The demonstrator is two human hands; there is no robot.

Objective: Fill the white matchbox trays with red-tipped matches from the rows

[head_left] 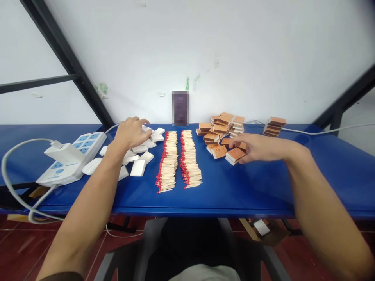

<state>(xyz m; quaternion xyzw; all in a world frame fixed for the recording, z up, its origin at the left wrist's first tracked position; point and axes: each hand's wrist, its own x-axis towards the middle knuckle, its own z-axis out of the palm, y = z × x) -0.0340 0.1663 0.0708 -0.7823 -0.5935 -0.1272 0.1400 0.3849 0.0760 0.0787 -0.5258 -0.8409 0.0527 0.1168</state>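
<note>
My left hand (pixel 133 132) hovers over a loose heap of small white matchbox trays (pixel 138 168), fingers apart; its fingertips reach the heap's back part, and whether they touch is unclear. On the right, my right hand (pixel 258 147) is among orange-and-white matchbox sleeves (pixel 220 152). Its thumb and fingers are spread around a near matchbox sleeve (pixel 235 155), and contact is hard to make out. Between the hands lie two long rows of red-tipped matches, a left row (pixel 168 160) and a right row (pixel 190 160), their heads pointing left.
A neat stack of orange boxes (pixel 274 127) stands at the back right by a white cable. At left are a power strip (pixel 73 156) with a plugged-in charger (pixel 66 153) and a white mouse-like object (pixel 91 166). A blurred dark object (pixel 181 108) leans on the wall.
</note>
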